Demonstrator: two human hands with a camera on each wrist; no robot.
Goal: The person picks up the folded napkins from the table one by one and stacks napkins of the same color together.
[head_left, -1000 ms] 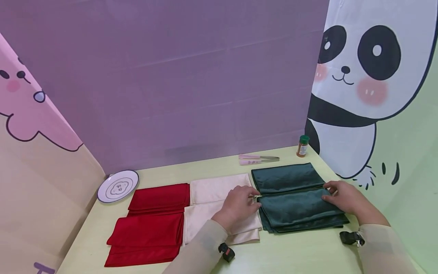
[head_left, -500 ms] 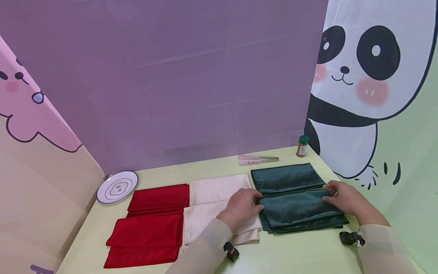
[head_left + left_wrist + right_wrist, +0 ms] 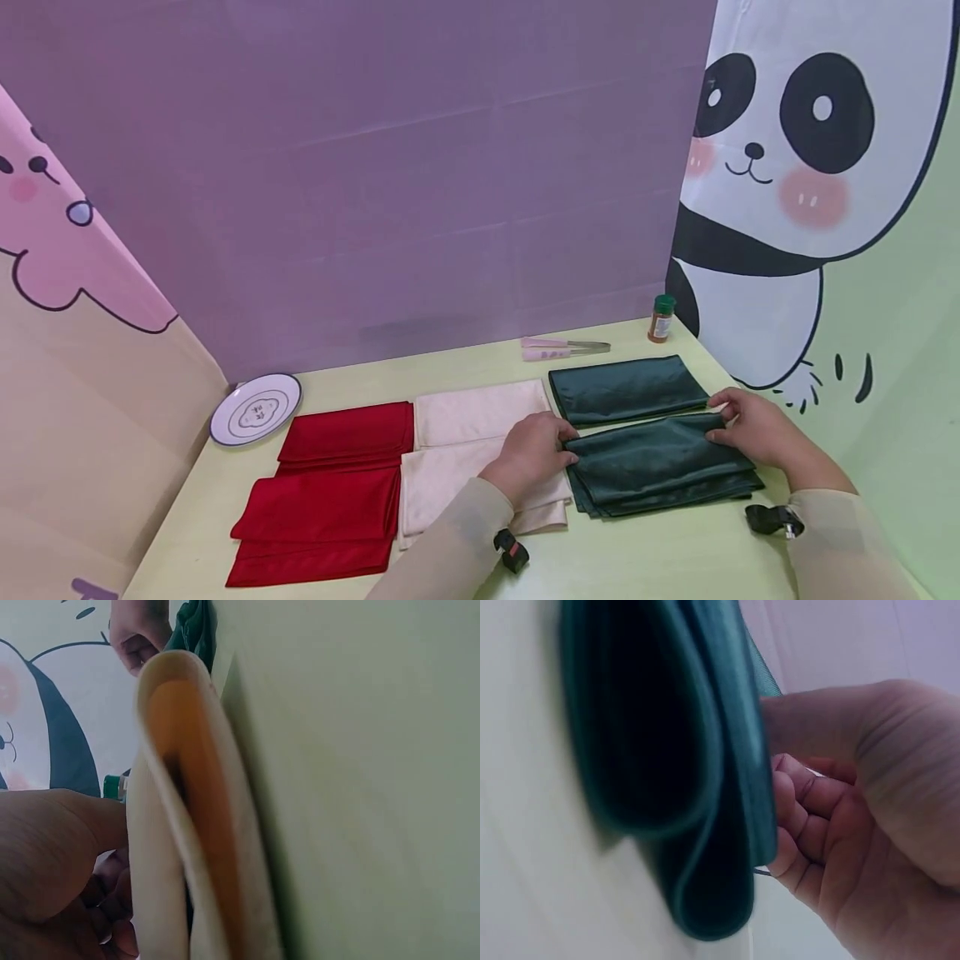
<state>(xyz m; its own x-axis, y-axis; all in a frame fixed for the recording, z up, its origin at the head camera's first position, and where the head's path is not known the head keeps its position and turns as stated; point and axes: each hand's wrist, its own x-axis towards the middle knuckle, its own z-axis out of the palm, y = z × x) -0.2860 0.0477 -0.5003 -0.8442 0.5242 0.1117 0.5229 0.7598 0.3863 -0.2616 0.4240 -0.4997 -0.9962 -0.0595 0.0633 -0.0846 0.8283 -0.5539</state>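
Observation:
Two folded dark green satin cloths lie at the right of the table in the head view, a back one [image 3: 628,389] and a front one [image 3: 663,462]. My left hand [image 3: 528,458] pinches the front cloth's far left corner, its forearm crossing over a cream cloth [image 3: 450,467]. At the far right corner, my right hand [image 3: 761,429] pinches the same cloth between thumb and fingers. The right wrist view shows the green cloth's [image 3: 761,787] rounded folds beside the thumb. A blurred cream fold [image 3: 240,847] hides the left fingertips in the left wrist view.
Left of the cream cloths lie folded red cloths [image 3: 322,504]. A white plate [image 3: 257,409] leans near the left wall. Pink-handled tongs [image 3: 562,348] and a green-capped jar [image 3: 661,318] are at the table's back, before a purple wall [image 3: 420,167].
The front green cloth has shifted slightly toward me, and a strip of table now shows between it and the back one. My left hand has moved a little right onto its corner.

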